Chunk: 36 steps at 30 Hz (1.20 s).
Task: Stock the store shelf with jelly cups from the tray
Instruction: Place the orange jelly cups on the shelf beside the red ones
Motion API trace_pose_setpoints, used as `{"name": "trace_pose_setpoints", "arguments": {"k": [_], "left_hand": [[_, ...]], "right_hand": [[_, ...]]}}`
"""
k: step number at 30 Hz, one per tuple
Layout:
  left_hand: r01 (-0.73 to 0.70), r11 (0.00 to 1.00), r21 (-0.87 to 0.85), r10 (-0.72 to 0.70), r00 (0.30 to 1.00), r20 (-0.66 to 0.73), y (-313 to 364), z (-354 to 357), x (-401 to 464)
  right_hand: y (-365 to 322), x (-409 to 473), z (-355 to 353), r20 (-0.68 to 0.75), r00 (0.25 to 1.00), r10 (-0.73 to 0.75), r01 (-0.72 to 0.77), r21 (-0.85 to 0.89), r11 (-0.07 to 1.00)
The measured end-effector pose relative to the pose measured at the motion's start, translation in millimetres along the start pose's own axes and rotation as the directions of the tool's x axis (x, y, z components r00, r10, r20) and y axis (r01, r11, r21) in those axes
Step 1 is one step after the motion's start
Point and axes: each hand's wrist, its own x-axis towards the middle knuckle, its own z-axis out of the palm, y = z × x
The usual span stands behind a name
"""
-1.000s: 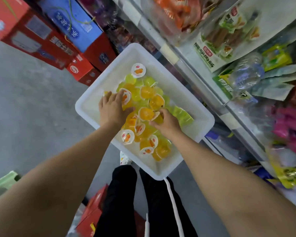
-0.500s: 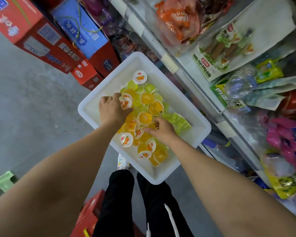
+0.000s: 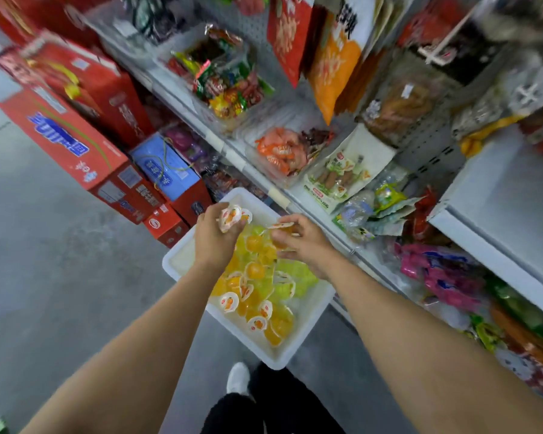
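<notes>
Both hands have come up out of the pile since a second ago, when they were pressed down among the cups. Now the left hand is raised over the far left part of the white tray and its fingers are curled round a jelly cup with an orange fruit lid — maybe more than one, the blur does not let me count. The right hand is above the far right edge of the tray and pinches a second jelly cup between thumb and fingertips.

I judge the task to be at an early stage. Most of the jelly cups, orange and green, lie heaped in the middle and the near half of the tray, and I cannot see any jelly cup already placed on the store shelf. So what is left is nearly everything: carry these cups over, then return many times.

For room, the tray's far right edge is just beside the shelf front, so the way is short. The shelf itself is crowded — a sausage snack pack and a clear tub of orange sweets sit near its edge, and an open place for cups is not clearly visible.
</notes>
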Motion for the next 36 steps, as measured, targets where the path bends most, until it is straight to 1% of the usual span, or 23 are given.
{"name": "trace_pose_setpoints", "arguments": {"k": [5, 9, 12, 14, 17, 19, 21, 23, 25, 28, 31, 33, 36], "left_hand": [[-0.146, 0.986, -0.078, 0.145, 0.989, -0.015, 64, -16, -13], [-0.263, 0.951, -0.163, 0.268, 0.963, 0.008, 118, -29, -28], [-0.389, 0.893, -0.224, 0.401, 0.916, 0.006, 174, -34, -48], [-0.453, 0.852, -0.261, 0.477, 0.878, 0.034, 212, -34, -67], [-0.533, 0.779, -0.331, 0.577, 0.816, 0.043, 269, -28, -99], [-0.566, 0.733, -0.377, 0.629, 0.775, 0.060, 306, -20, -121], [-0.560, 0.699, -0.445, 0.660, 0.745, 0.100, 340, -8, -142], [-0.581, 0.654, -0.485, 0.701, 0.707, 0.098, 368, 12, -155], [-0.624, 0.620, -0.477, 0.742, 0.663, 0.098, 394, 34, -170], [-0.643, 0.588, -0.492, 0.777, 0.619, 0.120, 428, 71, -197], [-0.613, 0.585, -0.530, 0.778, 0.609, 0.155, 456, 114, -218], [-0.616, 0.590, -0.521, 0.783, 0.593, 0.185, 475, 143, -233], [-0.634, 0.580, -0.511, 0.802, 0.556, 0.221, 504, 181, -254]], "right_hand": [[-70, -47, -11, -0.121, 0.979, -0.166, 0.177, 0.091, 0.980], [-128, -92, -25, -0.232, 0.921, -0.314, 0.327, 0.022, 0.945], [-170, -134, -43, -0.311, 0.861, -0.402, 0.413, -0.034, 0.910], [-192, -165, -58, -0.358, 0.813, -0.459, 0.483, -0.025, 0.875], [-222, -217, -88, -0.440, 0.715, -0.544, 0.588, -0.042, 0.808], [-242, -252, -109, -0.485, 0.640, -0.596, 0.637, -0.098, 0.764], [-258, -284, -133, -0.525, 0.569, -0.633, 0.675, -0.141, 0.724], [-270, -314, -158, -0.564, 0.495, -0.661, 0.701, -0.189, 0.687], [-276, -340, -186, -0.600, 0.423, -0.679, 0.713, -0.242, 0.659], [-275, -368, -237, -0.672, 0.330, -0.663, 0.727, -0.266, 0.632], [-266, -382, -293, -0.705, 0.276, -0.653, 0.698, -0.320, 0.641], [-258, -388, -334, -0.721, 0.245, -0.648, 0.664, -0.362, 0.654], [-248, -399, -394, -0.754, 0.224, -0.618, 0.637, -0.367, 0.678]]}}
